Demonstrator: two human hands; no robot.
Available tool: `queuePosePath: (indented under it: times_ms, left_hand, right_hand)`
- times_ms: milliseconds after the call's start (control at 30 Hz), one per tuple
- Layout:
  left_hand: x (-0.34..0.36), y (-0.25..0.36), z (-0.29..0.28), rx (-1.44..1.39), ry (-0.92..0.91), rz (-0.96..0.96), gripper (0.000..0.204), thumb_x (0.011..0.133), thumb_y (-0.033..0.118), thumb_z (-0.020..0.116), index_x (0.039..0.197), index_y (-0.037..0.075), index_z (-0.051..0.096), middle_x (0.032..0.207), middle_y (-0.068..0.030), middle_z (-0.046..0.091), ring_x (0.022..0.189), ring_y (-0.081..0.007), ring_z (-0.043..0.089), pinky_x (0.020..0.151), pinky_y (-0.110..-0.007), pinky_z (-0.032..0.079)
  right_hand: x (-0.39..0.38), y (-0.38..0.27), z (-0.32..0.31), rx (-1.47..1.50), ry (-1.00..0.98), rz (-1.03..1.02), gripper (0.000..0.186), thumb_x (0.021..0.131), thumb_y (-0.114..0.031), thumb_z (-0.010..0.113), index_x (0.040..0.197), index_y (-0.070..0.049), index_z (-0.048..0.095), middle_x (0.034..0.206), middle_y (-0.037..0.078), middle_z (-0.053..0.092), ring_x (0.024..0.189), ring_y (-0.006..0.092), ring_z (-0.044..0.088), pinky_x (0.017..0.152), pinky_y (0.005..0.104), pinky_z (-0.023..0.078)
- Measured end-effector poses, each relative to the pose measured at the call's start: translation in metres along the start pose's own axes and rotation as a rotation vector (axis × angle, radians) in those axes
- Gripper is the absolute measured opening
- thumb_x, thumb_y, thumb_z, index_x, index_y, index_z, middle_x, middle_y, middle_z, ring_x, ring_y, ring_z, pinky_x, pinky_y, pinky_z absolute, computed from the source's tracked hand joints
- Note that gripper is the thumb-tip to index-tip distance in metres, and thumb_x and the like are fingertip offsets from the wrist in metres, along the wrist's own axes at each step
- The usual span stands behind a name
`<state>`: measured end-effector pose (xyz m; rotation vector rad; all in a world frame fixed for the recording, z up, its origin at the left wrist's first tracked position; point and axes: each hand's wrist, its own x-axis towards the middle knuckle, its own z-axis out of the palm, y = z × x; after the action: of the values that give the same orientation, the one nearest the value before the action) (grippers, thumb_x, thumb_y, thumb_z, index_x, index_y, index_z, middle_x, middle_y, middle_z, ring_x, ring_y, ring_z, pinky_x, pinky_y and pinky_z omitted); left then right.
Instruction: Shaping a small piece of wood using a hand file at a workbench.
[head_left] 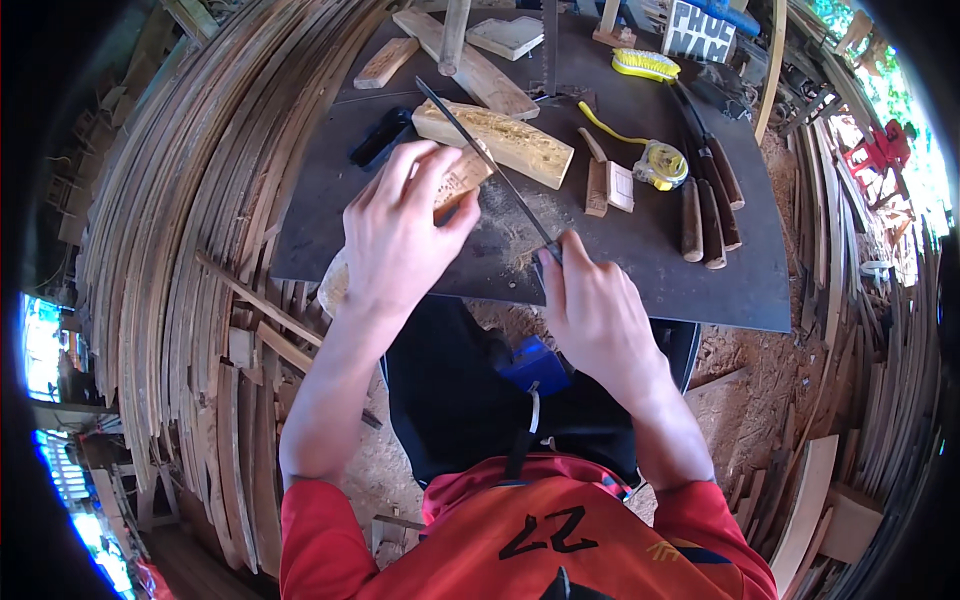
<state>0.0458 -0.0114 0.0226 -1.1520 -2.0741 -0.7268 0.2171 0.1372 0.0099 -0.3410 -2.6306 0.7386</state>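
My left hand (398, 225) is closed round a small light-brown wooden block (466, 178) over the dark tabletop (430, 270). In my right hand (600, 305) is a long, narrow, dark metal file (522, 208), gripped at its near end. The file slants up to the left and runs along the block's right end, in front of a larger yellowish wood block (500, 140). The grip under my right fingers is mostly hidden. Pale sawdust (520, 250) lies on the tabletop between my hands.
A yellow tape measure (662, 165), small wood pieces (608, 187), a yellow brush (645, 65) and several wooden-handled tools (712, 215) lie at the right. A black object (382, 136) sits left of the larger block. Long wooden strips (200, 180) are stacked beside the table.
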Motion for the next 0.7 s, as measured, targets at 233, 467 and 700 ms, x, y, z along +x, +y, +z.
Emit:
queuePosePath:
  times_ms: [233,467,700]
  left_hand:
    - [0.009,-0.007,-0.024,-0.182,0.017,-0.256,0.042,0.081,0.011,0.092,0.117,0.004,0.073,0.108,-0.0111,0.074,0.09,-0.0233,0.077,0.08,-0.036,0.062]
    - [-0.001,-0.036,-0.012,-0.82,-0.52,-0.707,0.032,0.094,0.016,0.087,0.119,-0.001,0.074,0.101,-0.0104,0.079,0.084,-0.0132,0.072,0.073,-0.029,0.056]
    - [-0.005,-0.031,-0.029,-1.292,-0.838,-0.82,0.043,0.114,0.036,0.06,0.138,0.001,0.064,0.098,-0.0101,0.074,0.078,-0.0116,0.066,0.066,-0.029,0.054]
  right_hand:
    - [0.011,-0.015,0.004,-0.082,0.034,-0.102,0.024,0.11,-0.023,0.061,0.105,0.001,0.057,0.057,0.02,0.063,0.054,0.0415,0.07,0.049,0.0492,0.057]
    - [0.012,0.001,-0.004,-0.242,0.023,-0.164,0.025,0.107,-0.022,0.064,0.111,0.002,0.059,0.063,0.016,0.068,0.055,0.0369,0.072,0.051,0.0474,0.057]
    - [0.002,0.023,-0.011,-0.223,0.036,-0.263,0.025,0.106,-0.021,0.066,0.114,0.001,0.06,0.066,0.012,0.069,0.055,0.0347,0.071,0.051,0.0444,0.056]
